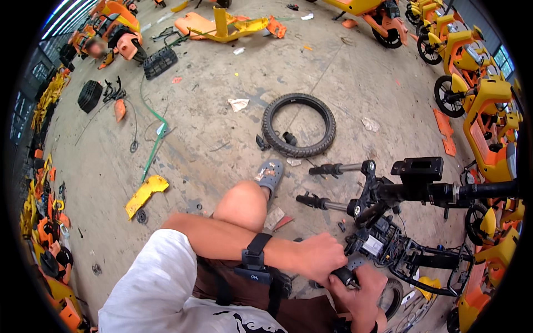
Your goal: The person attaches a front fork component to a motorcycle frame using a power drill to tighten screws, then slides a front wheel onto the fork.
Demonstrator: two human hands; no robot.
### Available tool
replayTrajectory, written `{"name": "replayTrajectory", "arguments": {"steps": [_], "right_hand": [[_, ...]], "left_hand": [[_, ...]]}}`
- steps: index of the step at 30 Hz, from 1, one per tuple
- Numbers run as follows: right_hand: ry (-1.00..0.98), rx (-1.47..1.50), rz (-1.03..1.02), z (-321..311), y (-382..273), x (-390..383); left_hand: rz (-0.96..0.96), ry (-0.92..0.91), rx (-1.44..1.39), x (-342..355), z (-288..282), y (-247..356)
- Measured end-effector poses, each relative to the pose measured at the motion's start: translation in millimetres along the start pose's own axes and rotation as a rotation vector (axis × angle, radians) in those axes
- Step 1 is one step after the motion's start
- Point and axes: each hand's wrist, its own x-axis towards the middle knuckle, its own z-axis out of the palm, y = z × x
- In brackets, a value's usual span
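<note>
My left hand (325, 258), its fingers curled, is at a small black rounded part (342, 276) low at the right of the view. My right hand (361, 294) grips the same part from below and right, with the thumb raised along it. Just beyond my hands lies a stripped black scooter frame (427, 261) with an exposed electrical unit (371, 244) and wires. Its front fork (341, 169) lies sideways, both tubes pointing left, below a black bracket (416, 169).
A loose tyre (300, 152) lies ahead of my grey shoe (271, 175). A yellow panel (144, 197), a black crate (89, 96) and a green strip (152, 155) lie leftward. Yellow scooters (483, 127) line the right. A person (97, 50) is at the back left among orange parts.
</note>
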Motion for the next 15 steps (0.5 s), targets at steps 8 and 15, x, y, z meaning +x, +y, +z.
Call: {"name": "replayTrajectory", "arguments": {"steps": [8,15], "right_hand": [[0.001,0.159,0.001,8,7,-5],[-0.103,0.031,-0.180,-8,-6,-2]], "left_hand": [[0.032,0.015,-0.057,2,1,1],[0.129,-0.001,-0.148,-2,2,4]]}}
